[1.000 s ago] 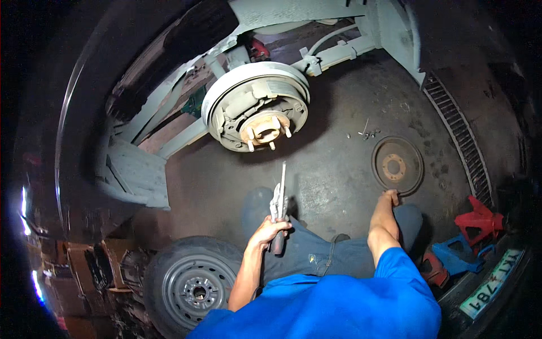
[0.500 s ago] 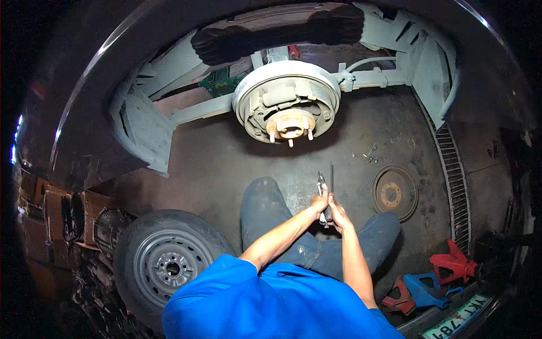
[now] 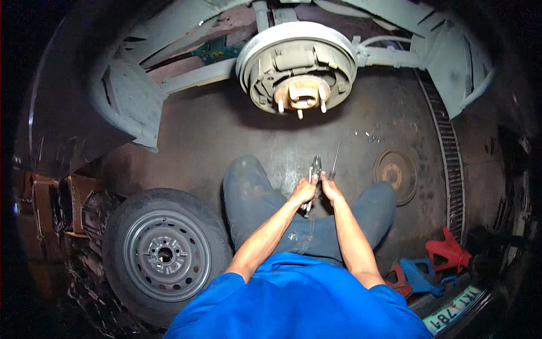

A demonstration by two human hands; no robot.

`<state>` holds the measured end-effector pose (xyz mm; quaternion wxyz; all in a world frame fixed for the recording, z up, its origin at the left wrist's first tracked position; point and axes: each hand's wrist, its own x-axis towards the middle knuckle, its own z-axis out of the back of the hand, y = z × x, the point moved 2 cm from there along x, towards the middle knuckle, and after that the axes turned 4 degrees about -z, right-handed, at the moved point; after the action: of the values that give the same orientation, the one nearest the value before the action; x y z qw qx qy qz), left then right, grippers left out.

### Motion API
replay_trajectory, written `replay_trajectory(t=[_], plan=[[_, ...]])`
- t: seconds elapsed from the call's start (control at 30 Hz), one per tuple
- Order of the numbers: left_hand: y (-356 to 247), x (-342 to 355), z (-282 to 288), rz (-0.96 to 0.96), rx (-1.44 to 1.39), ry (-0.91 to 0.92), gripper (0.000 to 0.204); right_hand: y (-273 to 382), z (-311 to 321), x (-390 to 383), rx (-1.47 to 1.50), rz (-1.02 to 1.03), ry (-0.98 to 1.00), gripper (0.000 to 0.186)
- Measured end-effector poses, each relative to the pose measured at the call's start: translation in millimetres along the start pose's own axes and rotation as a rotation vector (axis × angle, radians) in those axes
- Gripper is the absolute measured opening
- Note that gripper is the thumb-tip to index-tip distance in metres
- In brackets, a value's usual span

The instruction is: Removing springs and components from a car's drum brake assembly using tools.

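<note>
My left hand [image 3: 305,190] grips silver locking pliers [image 3: 315,166] between my knees. Beside it, my right hand [image 3: 331,187] holds a long screwdriver [image 3: 337,153] by its dark handle, its thin shaft pointing forward. Above both hands, mounted under the vehicle, is an exposed drum brake assembly [image 3: 296,59] with shoes, a spring and a rusty hub [image 3: 302,90] with protruding studs. A removed brake drum [image 3: 395,173] lies on the floor right of my right knee. A few small metal parts [image 3: 371,137] lie on the floor behind it.
A spare-looking steel wheel with tyre [image 3: 121,234] lies at my left, near cardboard boxes [image 3: 79,203]. Red [image 3: 446,251] and blue [image 3: 418,277] jack stands sit at lower right beside a number plate [image 3: 451,311]. A metal drain grate [image 3: 451,186] runs along the right. The dark wheel arch [image 3: 56,130] surrounds me.
My right hand has left the floor by the removed drum and come in beside my left. The screwdriver, earlier in my left hand with the pliers, is in my right, slightly apart from them.
</note>
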<state>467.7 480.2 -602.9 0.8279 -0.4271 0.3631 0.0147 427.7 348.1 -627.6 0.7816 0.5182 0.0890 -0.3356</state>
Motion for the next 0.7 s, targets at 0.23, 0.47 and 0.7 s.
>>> replay_trajectory(t=[0.23,0.47,0.7], plan=[[-83.9,-54.2,53.4,-0.162,-0.259,0.040,0.041,54.4,13.3,-20.0,0.556,-0.333,0.261,0.064],[64.2,50.7,19.1,-0.077,0.654,0.029,0.035,-1.7,-29.3,20.1,-0.376,-0.321,0.019,0.077],[20.5,5.4,21.5,0.019,0.300,0.075,0.073,-38.1,-22.2,46.2,-0.259,-0.396,0.424,0.052]])
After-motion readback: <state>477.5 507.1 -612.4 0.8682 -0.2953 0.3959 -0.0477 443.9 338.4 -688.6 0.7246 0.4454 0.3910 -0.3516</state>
